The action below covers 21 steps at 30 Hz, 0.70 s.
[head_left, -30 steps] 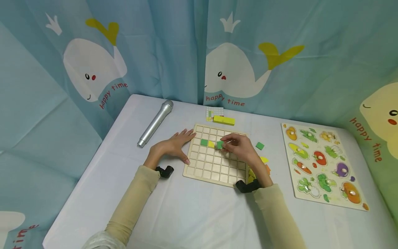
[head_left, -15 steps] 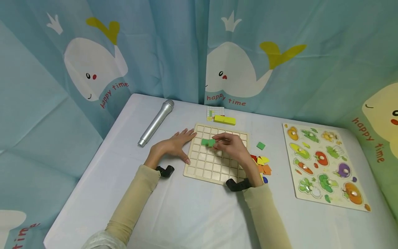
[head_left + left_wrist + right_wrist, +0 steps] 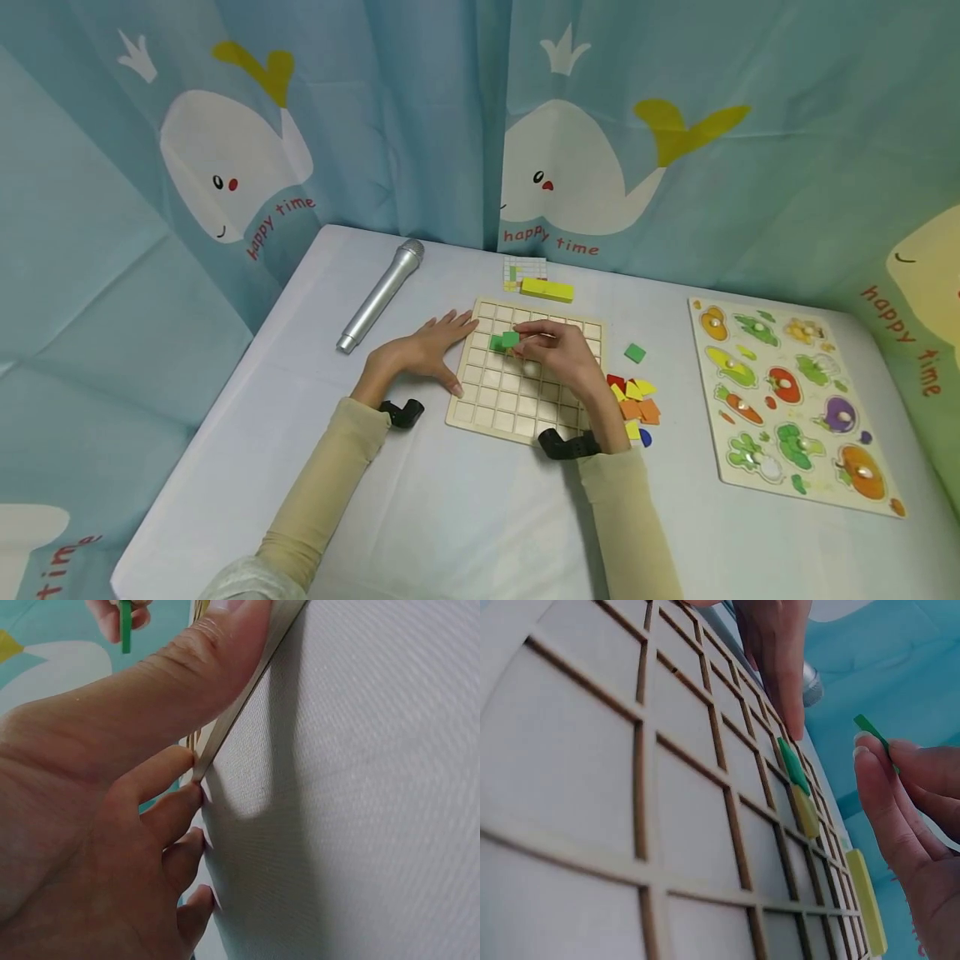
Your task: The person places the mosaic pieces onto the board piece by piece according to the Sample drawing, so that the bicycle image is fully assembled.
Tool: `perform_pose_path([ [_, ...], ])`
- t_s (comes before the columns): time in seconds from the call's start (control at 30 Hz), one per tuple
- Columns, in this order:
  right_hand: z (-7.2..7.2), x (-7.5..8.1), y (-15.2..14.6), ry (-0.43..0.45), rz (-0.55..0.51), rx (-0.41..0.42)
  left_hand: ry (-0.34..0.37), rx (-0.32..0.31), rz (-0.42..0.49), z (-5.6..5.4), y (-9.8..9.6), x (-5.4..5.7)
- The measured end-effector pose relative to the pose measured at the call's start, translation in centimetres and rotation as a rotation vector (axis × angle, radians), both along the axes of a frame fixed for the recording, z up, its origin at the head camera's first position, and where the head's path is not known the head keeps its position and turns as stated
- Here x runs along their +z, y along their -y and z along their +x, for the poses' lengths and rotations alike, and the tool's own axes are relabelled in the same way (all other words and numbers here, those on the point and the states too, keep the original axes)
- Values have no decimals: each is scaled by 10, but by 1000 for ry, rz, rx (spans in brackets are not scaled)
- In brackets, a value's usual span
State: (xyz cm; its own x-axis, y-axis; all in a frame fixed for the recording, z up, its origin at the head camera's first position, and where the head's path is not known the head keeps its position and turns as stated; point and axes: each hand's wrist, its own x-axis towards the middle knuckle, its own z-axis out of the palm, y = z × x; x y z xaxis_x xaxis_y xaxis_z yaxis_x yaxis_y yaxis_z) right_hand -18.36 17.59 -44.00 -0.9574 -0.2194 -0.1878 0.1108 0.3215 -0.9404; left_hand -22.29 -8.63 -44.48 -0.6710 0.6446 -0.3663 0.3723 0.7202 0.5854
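My right hand (image 3: 561,354) pinches a green square tile (image 3: 511,339) between thumb and fingers, over the upper left part of a wooden grid board (image 3: 498,400). In the right wrist view, this tile is raised off the board. Set in the board's cells are another green tile (image 3: 793,766) and, beside it, a yellow tile (image 3: 805,812); the held tile covers the yellow one in the head view. At the board's left edge rests my left hand (image 3: 423,350), fingers spread and thumb lower down along the rim.
Several loose coloured pieces (image 3: 630,409) lie right of the board, with a lone green tile (image 3: 635,353) above them. Behind it are a yellow block (image 3: 547,290) and a pattern card (image 3: 525,267). A silver microphone (image 3: 381,296) lies left, a vegetable puzzle (image 3: 795,400) right.
My right hand has carried the green tile leftward across the board, to above the yellow tile. The loose pieces behind the right forearm have come into view. My left hand keeps its place.
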Motion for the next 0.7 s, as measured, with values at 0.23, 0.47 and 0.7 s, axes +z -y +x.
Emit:
perform_pose_path([
  [0.23,5,-6,1,32,13,-4,5,0,-15,-2,0,0],
  [0.47,5,-12,10,5,77,26,9,-3,-20,-1,-1,1],
  [0.7,4,-15,18,-36,104,56,12,1,-3,0,1,1],
])
